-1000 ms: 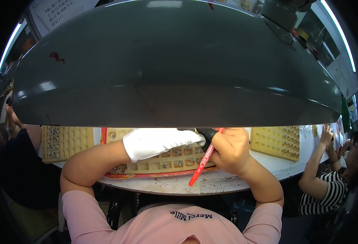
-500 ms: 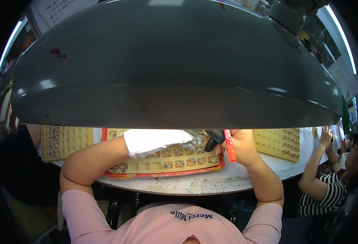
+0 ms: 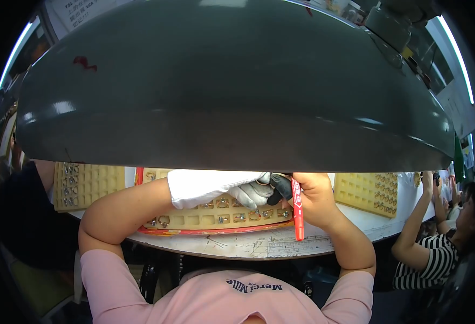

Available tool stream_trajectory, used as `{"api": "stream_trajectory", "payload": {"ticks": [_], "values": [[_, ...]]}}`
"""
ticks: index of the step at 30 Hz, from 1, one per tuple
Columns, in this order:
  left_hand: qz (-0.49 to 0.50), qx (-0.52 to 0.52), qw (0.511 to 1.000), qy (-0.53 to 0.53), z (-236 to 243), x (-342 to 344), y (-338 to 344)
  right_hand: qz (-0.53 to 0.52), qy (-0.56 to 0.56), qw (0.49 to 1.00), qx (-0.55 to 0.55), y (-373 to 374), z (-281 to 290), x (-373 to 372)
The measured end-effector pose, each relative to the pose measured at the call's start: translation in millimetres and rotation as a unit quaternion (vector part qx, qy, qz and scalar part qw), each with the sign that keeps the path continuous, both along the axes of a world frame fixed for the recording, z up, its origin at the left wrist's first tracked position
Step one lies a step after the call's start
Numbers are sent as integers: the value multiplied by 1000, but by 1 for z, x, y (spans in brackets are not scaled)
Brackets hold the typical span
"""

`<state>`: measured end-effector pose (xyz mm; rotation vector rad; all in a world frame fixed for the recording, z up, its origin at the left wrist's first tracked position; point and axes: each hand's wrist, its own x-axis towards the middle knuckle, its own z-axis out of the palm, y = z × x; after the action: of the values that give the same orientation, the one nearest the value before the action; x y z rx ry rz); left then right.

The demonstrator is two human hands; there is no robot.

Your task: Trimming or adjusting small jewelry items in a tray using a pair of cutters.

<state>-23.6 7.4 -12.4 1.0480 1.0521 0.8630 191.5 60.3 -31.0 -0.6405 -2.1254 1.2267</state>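
My left hand wears a white glove with grey fingers, which are curled closed over the middle of a red-rimmed ring tray. What they hold, if anything, is hidden. Against them rests my right hand, with black covers on some fingertips. A red marker pen is gripped in it, one red end pointing down toward the table's near edge. Several stone-set rings stand in the cream slots below both hands, and some slots at the front left hold nothing.
A large dark lamp hood hangs low over the hands and hides the far side. Cream ring trays stand left and right on the white table. At far right a person in a striped top sits with raised hands.
The gloved fingers have curled and turned downward beside the right hand's black-covered fingers. The red marker has swung more upright, its lower end now farther down.
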Motion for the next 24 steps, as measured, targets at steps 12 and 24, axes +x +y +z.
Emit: {"api": "stream_trajectory", "payload": {"ticks": [12, 24], "values": [[-51, 57, 995, 59, -5, -6, -4, -67, 15, 964, -256, 0, -2, 6], [-19, -38, 992, -121, -9, -5, -4, -111, -31, 983, -145, 5, 1, 1]]}}
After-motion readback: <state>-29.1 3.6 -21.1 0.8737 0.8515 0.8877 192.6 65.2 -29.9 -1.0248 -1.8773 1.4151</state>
